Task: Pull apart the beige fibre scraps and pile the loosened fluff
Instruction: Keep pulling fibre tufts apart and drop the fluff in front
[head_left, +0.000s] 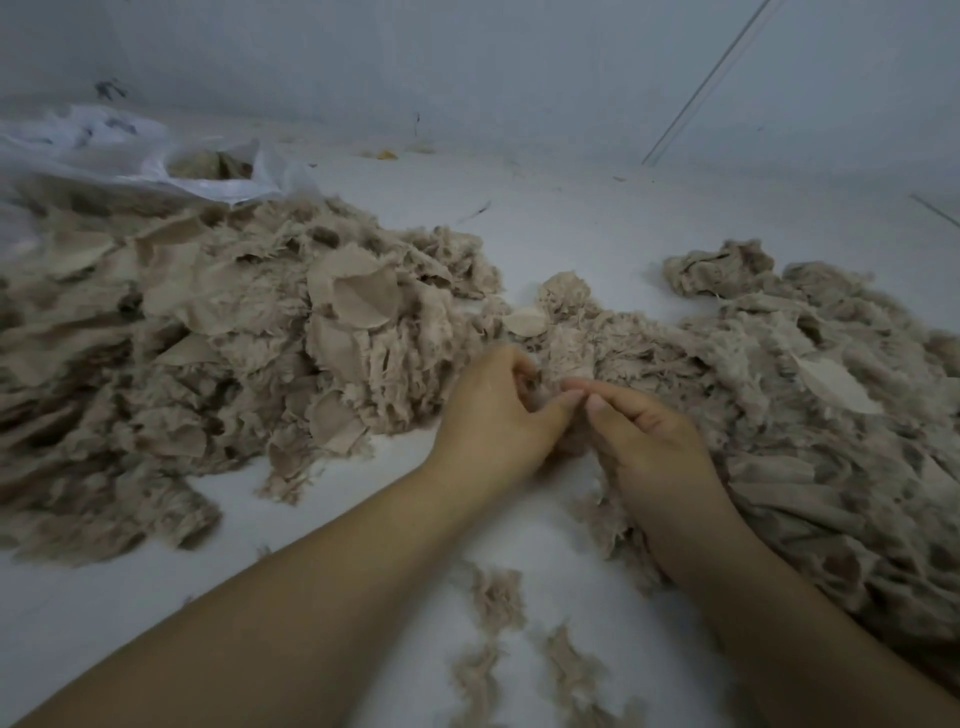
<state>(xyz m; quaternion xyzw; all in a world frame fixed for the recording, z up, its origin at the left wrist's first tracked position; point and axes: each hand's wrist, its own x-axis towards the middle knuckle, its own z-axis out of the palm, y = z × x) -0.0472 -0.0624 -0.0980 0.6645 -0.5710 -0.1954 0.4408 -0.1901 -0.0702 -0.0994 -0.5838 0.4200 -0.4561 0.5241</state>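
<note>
A small beige fibre scrap (569, 364) is held between the two hands, just in front of the gap that separates the two heaps. The left hand (493, 415) is curled, with its fingers and thumb pinching the near left edge of the scrap. The right hand (644, 441) is also curled, and its fingertips (597, 402) are pressed against the scrap almost touching the left thumb.

To the left of the scrap the large heap of scraps (208, 353) is seen, with many flat cloth pieces still in it. To the right of the scrap the fluffier pile (805, 415) lies under the right wrist. Which heap is the finished one can only be judged: probably the right one.

For a good pull, the scrap should be gripped close to the same spot by both hands and then drawn sideways slowly, so that the fibres are loosened and not torn in lumps. The fluff should then be dropped on the right pile, not on the loose wisps (493, 603) near the forearms. All lies on a white surface (597, 218); a plastic bag (104, 156) is behind the left heap.
</note>
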